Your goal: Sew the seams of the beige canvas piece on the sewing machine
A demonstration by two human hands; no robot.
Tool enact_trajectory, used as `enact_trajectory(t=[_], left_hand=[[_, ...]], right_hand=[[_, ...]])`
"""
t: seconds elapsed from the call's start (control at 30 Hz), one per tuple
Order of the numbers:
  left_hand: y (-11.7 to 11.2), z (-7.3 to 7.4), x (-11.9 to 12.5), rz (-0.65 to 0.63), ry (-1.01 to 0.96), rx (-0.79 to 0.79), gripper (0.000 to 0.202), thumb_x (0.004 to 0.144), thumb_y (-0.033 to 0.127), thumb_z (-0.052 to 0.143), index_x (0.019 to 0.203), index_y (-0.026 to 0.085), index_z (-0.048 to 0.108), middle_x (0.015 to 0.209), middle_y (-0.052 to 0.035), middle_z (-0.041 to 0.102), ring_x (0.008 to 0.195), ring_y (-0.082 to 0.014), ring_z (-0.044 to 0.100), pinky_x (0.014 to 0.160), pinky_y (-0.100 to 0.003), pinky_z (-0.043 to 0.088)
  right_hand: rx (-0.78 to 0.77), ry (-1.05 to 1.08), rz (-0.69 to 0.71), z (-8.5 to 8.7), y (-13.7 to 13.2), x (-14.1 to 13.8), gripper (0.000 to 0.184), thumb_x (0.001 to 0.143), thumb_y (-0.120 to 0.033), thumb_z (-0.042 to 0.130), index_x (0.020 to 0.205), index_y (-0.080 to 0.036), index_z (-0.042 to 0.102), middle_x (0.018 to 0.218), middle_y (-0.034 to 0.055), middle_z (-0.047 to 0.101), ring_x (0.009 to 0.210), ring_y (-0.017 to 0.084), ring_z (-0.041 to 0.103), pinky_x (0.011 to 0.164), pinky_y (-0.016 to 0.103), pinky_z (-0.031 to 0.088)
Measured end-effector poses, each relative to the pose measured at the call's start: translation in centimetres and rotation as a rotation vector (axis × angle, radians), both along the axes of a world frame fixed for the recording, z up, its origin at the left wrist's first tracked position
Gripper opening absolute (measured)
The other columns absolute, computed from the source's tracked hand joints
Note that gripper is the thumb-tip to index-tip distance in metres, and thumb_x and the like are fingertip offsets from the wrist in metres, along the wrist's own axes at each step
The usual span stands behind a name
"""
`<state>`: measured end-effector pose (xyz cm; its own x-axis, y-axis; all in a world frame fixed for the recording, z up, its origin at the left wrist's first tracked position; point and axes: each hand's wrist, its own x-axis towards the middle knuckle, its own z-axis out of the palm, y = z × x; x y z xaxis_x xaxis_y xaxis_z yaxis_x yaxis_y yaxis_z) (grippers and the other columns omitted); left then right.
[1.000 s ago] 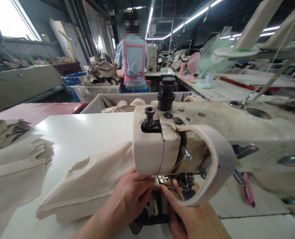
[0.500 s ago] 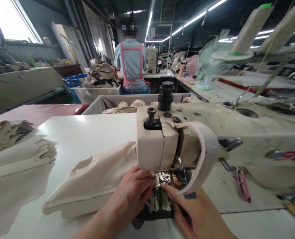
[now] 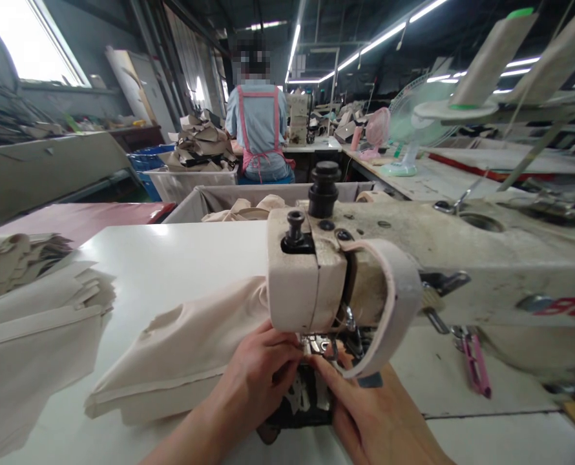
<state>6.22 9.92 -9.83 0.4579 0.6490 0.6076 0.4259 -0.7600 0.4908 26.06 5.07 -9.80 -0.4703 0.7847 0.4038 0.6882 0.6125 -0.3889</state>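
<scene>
Leftmost, a stack of cut beige fabric pieces (image 3: 30, 303) sits on the white bench (image 3: 171, 258). Next, a folded cream canvas piece (image 3: 185, 352) lies under the head of the worn cream sewing machine (image 3: 311, 278). Left hand (image 3: 258, 374) presses its edge, fingers (image 3: 287, 358) bent, pinching cloth beside the metal presser foot (image 3: 322, 345). Right hand (image 3: 369, 420) flat, fingers extended, touching there. Pink thread snips (image 3: 476, 361) lie right.

Cream fabric piece (image 3: 185, 361) lies flat on table, folded hem edge under sewing machine head.
</scene>
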Motion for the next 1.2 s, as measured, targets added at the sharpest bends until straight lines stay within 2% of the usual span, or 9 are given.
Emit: enact_trajectory(t=[0.33,0.47,0.63,0.9,1.03,1.2], left_hand=[[0.2,-0.8,0.1,0.038,-0.017,-0.002,0.014,0.079,0.008,0.054,0.073,0.019,0.061,0.076,-0.001,0.07,0.072,-0.015,0.062,0.065,-0.022,0.047],[0.1,-0.6,0.2,0.058,-0.006,-0.02,0.014,0.079,0.008,0.055,0.073,0.019,0.061,0.074,0.0007,0.069,0.07,-0.0137,0.061,0.064,-0.02,0.046],[-0.1,-0.5,0.5,0.132,-0.013,-0.015,0.017,0.079,0.009,0.054,0.067,0.018,0.061,0.065,0.0008,0.067,0.06,-0.012,0.059,0.058,-0.02,0.044],[0.3,-1.9,0.4,0.228,-0.011,-0.014,0.017,0.075,0.008,0.057,0.066,0.021,0.064,0.066,-0.0004,0.066,0.061,-0.0149,0.061,0.057,-0.022,0.047],[0.5,-2.1,0.3,0.218,-0.022,-0.034,0.016,0.073,0.01,0.057,0.065,0.022,0.065,0.065,0.0005,0.065,0.059,-0.0142,0.061,0.054,-0.021,0.047],[0.5,-1.9,0.4,0.223,-0.036,-0.053,0.019,0.071,0.007,0.055,0.069,0.022,0.066,0.07,0.0011,0.065,0.063,-0.0139,0.062,0.058,-0.021,0.049]], right_hand=[[0.059,-0.059,-0.038,-0.1,0.3,0.0,0.051,0.074,-0.004,0.045,0.12,-0.016,0.062,0.092,0.0074,0.062,0.09,0.028,0.054,0.079,0.04,0.048],[0.068,-0.059,-0.032,-0.1,0.2,-0.1,0.053,0.075,-0.004,0.045,0.124,-0.017,0.06,0.093,0.0072,0.063,0.09,0.028,0.054,0.082,0.041,0.047],[0.039,-0.075,-0.064,0.0,0.2,-0.4,0.047,0.072,-0.004,0.046,0.112,-0.018,0.066,0.088,0.0067,0.063,0.088,0.028,0.054,0.079,0.04,0.048],[0.031,0.033,-0.035,0.5,0.2,0.0,0.042,0.079,-0.004,0.043,0.11,-0.019,0.067,0.089,0.0069,0.062,0.086,0.025,0.054,0.078,0.038,0.049],[0.026,0.046,-0.019,0.6,0.2,0.2,0.049,0.079,-0.005,0.042,0.122,-0.02,0.061,0.093,0.0075,0.062,0.089,0.026,0.055,0.078,0.036,0.05],[0.026,-0.022,-0.013,0.6,0.5,-0.2,0.061,0.075,-0.005,0.045,0.133,-0.022,0.053,0.096,0.0065,0.062,0.09,0.027,0.054,0.084,0.041,0.048]])
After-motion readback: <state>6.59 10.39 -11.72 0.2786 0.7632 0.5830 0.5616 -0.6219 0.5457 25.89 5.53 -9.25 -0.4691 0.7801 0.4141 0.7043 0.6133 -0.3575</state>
